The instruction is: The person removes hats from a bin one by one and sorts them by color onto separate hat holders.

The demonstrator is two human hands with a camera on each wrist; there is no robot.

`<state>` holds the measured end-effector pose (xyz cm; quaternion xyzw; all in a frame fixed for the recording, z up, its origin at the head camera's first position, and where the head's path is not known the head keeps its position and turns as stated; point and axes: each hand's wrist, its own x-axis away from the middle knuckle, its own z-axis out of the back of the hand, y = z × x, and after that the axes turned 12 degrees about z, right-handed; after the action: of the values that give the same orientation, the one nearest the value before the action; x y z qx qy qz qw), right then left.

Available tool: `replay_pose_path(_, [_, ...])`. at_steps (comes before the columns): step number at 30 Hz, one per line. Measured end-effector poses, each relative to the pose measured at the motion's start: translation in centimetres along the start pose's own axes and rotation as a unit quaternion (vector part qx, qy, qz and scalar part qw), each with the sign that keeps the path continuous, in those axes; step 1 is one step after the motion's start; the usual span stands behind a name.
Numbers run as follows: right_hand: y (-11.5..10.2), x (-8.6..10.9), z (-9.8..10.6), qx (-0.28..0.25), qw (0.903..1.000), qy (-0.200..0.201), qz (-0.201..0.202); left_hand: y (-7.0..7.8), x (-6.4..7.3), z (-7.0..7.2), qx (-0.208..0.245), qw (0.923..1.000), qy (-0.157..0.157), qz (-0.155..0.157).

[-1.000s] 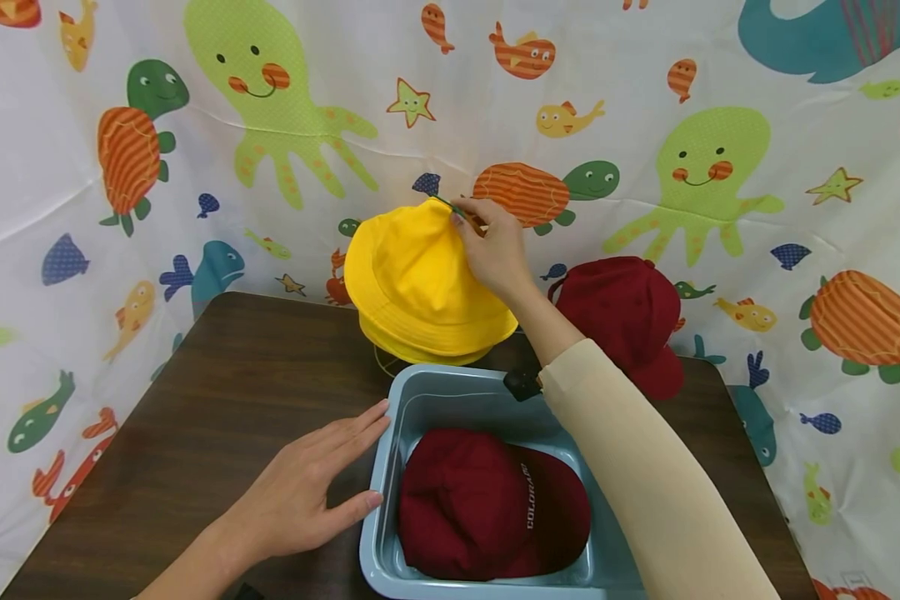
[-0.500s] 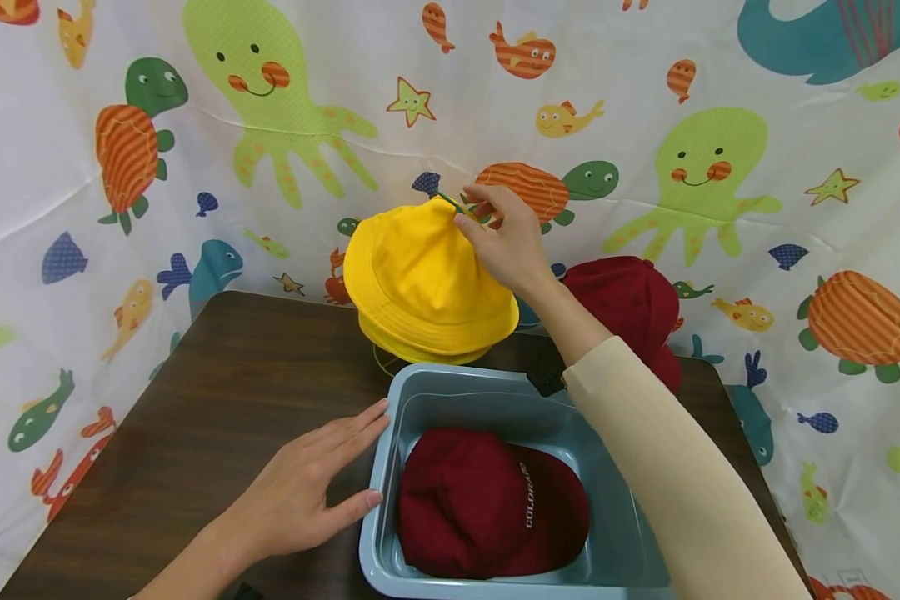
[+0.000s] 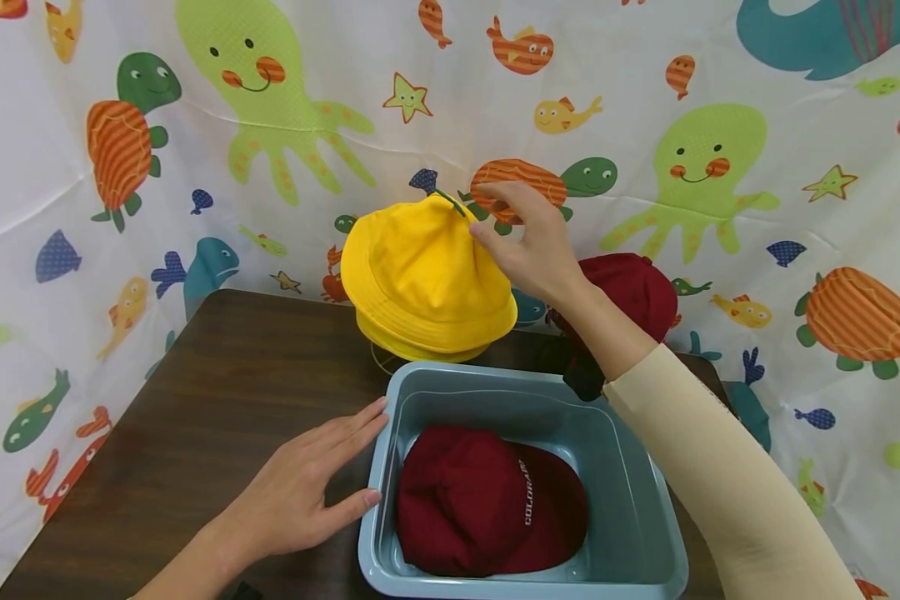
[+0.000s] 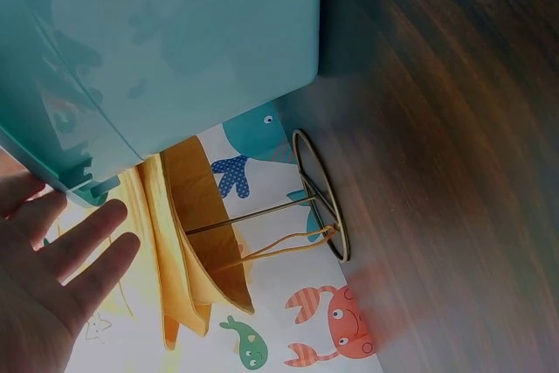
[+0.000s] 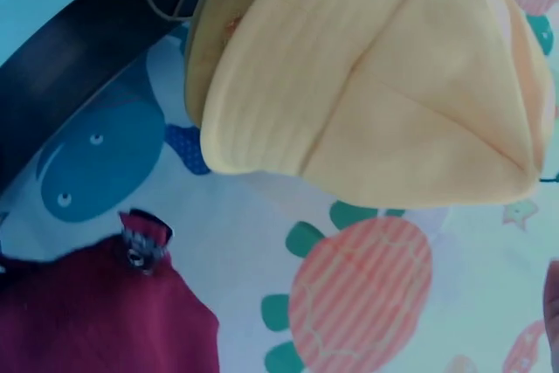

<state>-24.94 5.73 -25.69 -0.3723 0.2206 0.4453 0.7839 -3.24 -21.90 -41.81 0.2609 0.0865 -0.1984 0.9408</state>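
Observation:
A yellow bucket hat (image 3: 427, 275) with a thin green stem at its peak sits above another yellow brim on a wire stand (image 4: 343, 242). My right hand (image 3: 536, 242) is beside its crown with fingers loosely bent and nothing in them; only a fingertip (image 5: 552, 312) shows in the right wrist view, apart from the hat. My left hand (image 3: 307, 483) touches the left rim of a blue plastic tub (image 3: 671, 542) with straight fingers. Inside the tub lies a maroon baseball cap (image 3: 457, 500) lettered in white, its brim toward the right.
Behind my right forearm is a second maroon cap (image 3: 633, 292), partly hidden, at the table's back right. The dark wooden table (image 3: 247, 392) carries the tub in front of the yellow hat. A white curtain (image 3: 465, 100) with sea animals hangs right behind the table.
My right hand has let go of the stem of the yellow hat and moved right, away from it. The hat stays in place. My left hand keeps its place at the tub's rim.

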Motion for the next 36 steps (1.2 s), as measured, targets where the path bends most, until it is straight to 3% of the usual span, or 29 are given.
replay_pose_path(6, [-0.7, 0.6, 1.4, 0.009, 0.9994, -0.013, 0.032, 0.0, 0.0, 0.0, 0.0, 1.0, 0.0, 0.003])
replay_pose_path(18, [-0.8, 3.1, 3.3, 0.052, 0.9926, -0.081, 0.074, -0.1, 0.0, 0.1, 0.005, 1.0, -0.002, 0.003])
replay_pose_path(36, [-1.8, 6.7, 3.0, 0.046, 0.9729, -0.201, 0.105, -0.1, 0.1, 0.0, 0.01, 1.0, 0.0, 0.001])
